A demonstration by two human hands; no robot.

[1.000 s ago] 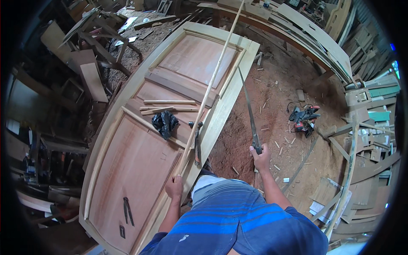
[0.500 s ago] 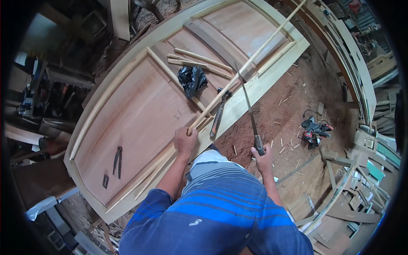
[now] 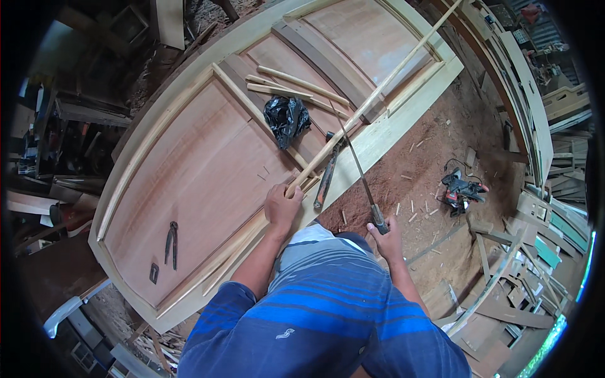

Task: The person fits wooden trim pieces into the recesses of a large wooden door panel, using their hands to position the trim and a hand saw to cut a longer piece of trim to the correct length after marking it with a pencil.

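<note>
My left hand (image 3: 283, 205) is closed around the near end of a long, thin wooden strip (image 3: 391, 80), which runs diagonally to the far right over a large framed wooden panel (image 3: 183, 170). In my right hand (image 3: 387, 238) is the dark handle of a handsaw (image 3: 360, 173). Its narrow blade points away from me and crosses the strip; whether they touch I cannot tell. Beside the blade, a hammer (image 3: 326, 178) lies on the panel's edge. A crumpled black plastic bag (image 3: 286, 120) rests beyond my left hand, close to several short wooden strips (image 3: 302, 83).
Pincers (image 3: 171, 246) and a small dark metal plate (image 3: 154, 273) lie on the panel's left part. A black and red power tool (image 3: 463, 191) sits on the dirt floor at right, among scattered wood offcuts. Stacked boards (image 3: 520, 94) line the right side.
The saw has moved slightly toward me and its blade tip has swung left, across the strip. My left hand keeps its hold on the strip. The whole view has shifted a little.
</note>
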